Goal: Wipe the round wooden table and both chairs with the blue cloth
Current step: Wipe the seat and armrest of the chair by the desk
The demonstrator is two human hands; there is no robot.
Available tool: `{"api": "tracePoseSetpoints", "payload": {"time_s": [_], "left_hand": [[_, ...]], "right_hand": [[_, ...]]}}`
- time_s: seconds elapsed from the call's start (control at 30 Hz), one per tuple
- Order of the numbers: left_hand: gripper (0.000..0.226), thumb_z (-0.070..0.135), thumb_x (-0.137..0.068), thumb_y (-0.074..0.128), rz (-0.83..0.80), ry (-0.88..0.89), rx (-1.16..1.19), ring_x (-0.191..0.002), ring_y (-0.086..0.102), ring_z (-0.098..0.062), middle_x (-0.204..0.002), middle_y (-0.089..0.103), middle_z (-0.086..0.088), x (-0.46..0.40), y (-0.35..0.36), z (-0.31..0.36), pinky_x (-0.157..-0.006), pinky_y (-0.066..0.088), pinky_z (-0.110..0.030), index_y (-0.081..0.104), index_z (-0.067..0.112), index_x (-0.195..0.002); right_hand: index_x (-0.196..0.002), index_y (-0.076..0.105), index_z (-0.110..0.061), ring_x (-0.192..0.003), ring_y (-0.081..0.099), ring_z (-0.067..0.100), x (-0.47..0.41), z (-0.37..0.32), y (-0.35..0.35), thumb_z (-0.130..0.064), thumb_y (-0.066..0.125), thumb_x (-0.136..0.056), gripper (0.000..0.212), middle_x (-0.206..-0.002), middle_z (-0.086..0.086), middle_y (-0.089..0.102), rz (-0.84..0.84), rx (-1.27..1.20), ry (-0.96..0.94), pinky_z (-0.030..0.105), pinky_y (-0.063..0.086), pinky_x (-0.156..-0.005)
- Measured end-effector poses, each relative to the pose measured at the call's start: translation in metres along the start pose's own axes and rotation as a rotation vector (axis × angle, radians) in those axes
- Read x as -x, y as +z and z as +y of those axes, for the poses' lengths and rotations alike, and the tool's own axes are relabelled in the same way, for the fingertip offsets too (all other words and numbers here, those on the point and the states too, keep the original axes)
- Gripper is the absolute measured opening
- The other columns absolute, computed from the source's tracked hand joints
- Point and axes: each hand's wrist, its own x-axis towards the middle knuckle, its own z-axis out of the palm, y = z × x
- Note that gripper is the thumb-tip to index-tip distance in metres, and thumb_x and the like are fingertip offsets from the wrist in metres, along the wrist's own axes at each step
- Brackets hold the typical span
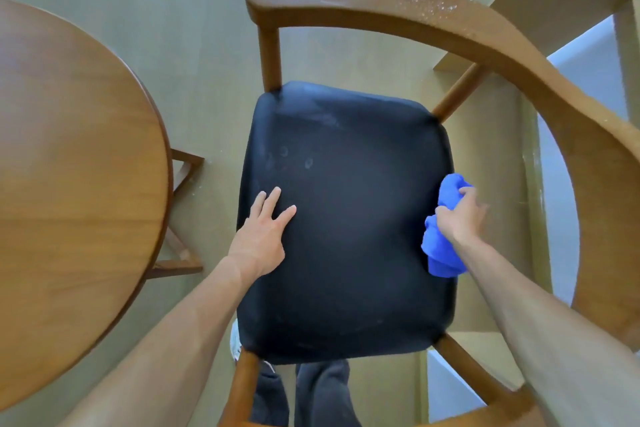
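Right hand (460, 215) bunched around blue cloth (441, 253), at black chair seat's (343, 218) right edge. Left hand (261, 236) flat, fingers spread on seat. Dusty wooden armrest (398, 0) beyond; round table (69, 184) left. Risk: loose wad slipping off the edge, missing dust.

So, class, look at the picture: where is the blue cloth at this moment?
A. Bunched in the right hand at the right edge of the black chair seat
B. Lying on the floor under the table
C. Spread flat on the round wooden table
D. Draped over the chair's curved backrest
A: the blue cloth is bunched in the right hand at the black seat's right edge.
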Motion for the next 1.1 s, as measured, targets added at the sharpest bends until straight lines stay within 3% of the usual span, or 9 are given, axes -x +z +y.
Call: {"api": "tracePoseSetpoints", "payload": {"time_s": [0.1, 0.17, 0.3, 0.43, 0.6, 0.67, 0.77, 0.9, 1.1], "left_hand": [[0.057, 0.008, -0.091, 0.044, 0.107, -0.008, 0.004, -0.147, 0.0, -0.021, -0.159, 0.004, -0.002, 0.009, 0.01, -0.001, -0.102, 0.043, -0.034, 0.033, 0.024, -0.145], [0.046, 0.009, -0.091, 0.047, 0.197, -0.031, 0.044, -0.143, 0.018, -0.021, -0.154, 0.022, -0.005, 0.011, 0.012, -0.006, -0.095, 0.045, -0.03, 0.045, 0.017, -0.137], [0.037, 0.011, -0.093, 0.047, 0.248, -0.101, 0.132, -0.134, 0.03, -0.019, -0.146, 0.03, -0.002, 0.011, 0.009, -0.015, -0.09, 0.047, -0.033, 0.049, 0.013, -0.13], [0.035, 0.012, -0.094, 0.045, 0.229, -0.123, 0.174, -0.128, 0.035, -0.018, -0.14, 0.034, 0.0, 0.006, 0.003, -0.016, -0.088, 0.049, -0.034, 0.05, 0.014, -0.129], [0.033, 0.014, -0.095, 0.044, 0.271, -0.193, 0.241, -0.118, 0.04, -0.018, -0.127, 0.041, -0.001, -0.004, -0.005, -0.009, -0.087, 0.048, -0.035, 0.051, 0.015, -0.127], [0.033, 0.014, -0.095, 0.044, 0.271, -0.207, 0.237, -0.116, 0.042, -0.019, -0.126, 0.042, -0.001, -0.006, -0.007, -0.007, -0.087, 0.047, -0.035, 0.052, 0.015, -0.127], [0.033, 0.014, -0.095, 0.044, 0.291, -0.207, 0.226, -0.116, 0.043, -0.02, -0.127, 0.042, -0.002, -0.012, -0.014, -0.002, -0.088, 0.047, -0.034, 0.051, 0.015, -0.127], [0.033, 0.015, -0.095, 0.045, 0.305, -0.187, 0.233, -0.117, 0.042, -0.019, -0.128, 0.042, -0.002, -0.025, -0.023, 0.013, -0.089, 0.045, -0.033, 0.051, 0.015, -0.127], [0.035, 0.013, -0.095, 0.043, 0.321, -0.137, 0.259, -0.118, 0.04, -0.019, -0.13, 0.041, -0.002, -0.046, -0.037, 0.041, -0.09, 0.045, -0.034, 0.049, 0.015, -0.13]], "right_hand": [[-0.129, 0.041, -0.012, -0.11, 0.042, 0.042, 0.018, -0.054, 0.039, -0.007, 0.053, -0.084, 0.047, -0.144, 0.021, 0.023, 0.106, 0.104, -0.009, 0.043, 0.037, -0.095], [-0.119, 0.053, -0.011, -0.11, 0.04, 0.041, 0.03, -0.082, 0.06, -0.005, 0.051, -0.083, 0.037, -0.146, 0.018, 0.028, 0.203, 0.169, -0.174, 0.044, 0.032, -0.097], [-0.118, 0.056, -0.006, -0.109, 0.048, 0.034, 0.056, -0.135, 0.096, 0.007, 0.041, -0.081, 0.042, -0.115, 0.013, 0.059, -0.029, 0.092, -0.665, 0.038, 0.041, -0.087], [-0.119, 0.057, -0.007, -0.122, 0.041, 0.025, 0.083, -0.134, 0.114, 0.0, 0.045, -0.086, 0.035, -0.135, 0.006, 0.044, -0.139, 0.23, -0.815, 0.033, 0.04, -0.092], [-0.101, 0.067, -0.003, -0.095, 0.059, 0.026, 0.098, -0.108, 0.073, 0.002, 0.05, -0.084, 0.025, -0.101, 0.007, 0.067, -0.126, -0.107, -1.069, 0.034, 0.047, -0.081], [-0.095, 0.068, -0.004, -0.089, 0.058, 0.028, 0.079, -0.106, 0.047, 0.001, 0.05, -0.083, 0.022, -0.092, 0.008, 0.067, 0.039, -0.219, -0.96, 0.036, 0.046, -0.08], [-0.111, 0.063, -0.005, -0.105, 0.051, 0.033, 0.03, -0.108, 0.018, -0.005, 0.051, -0.088, 0.027, -0.11, 0.013, 0.061, 0.203, -0.188, -0.653, 0.038, 0.04, -0.092], [-0.144, 0.034, -0.013, -0.128, 0.038, 0.032, -0.005, -0.127, 0.02, -0.043, 0.055, -0.091, 0.065, -0.14, 0.014, 0.04, -0.027, -0.003, -0.396, 0.045, 0.034, -0.106], [-0.142, 0.03, -0.011, -0.129, 0.034, 0.035, -0.017, -0.16, 0.043, -0.069, 0.051, -0.081, 0.087, -0.141, 0.016, 0.037, -0.09, 0.123, -0.318, 0.047, 0.031, -0.102]]}}
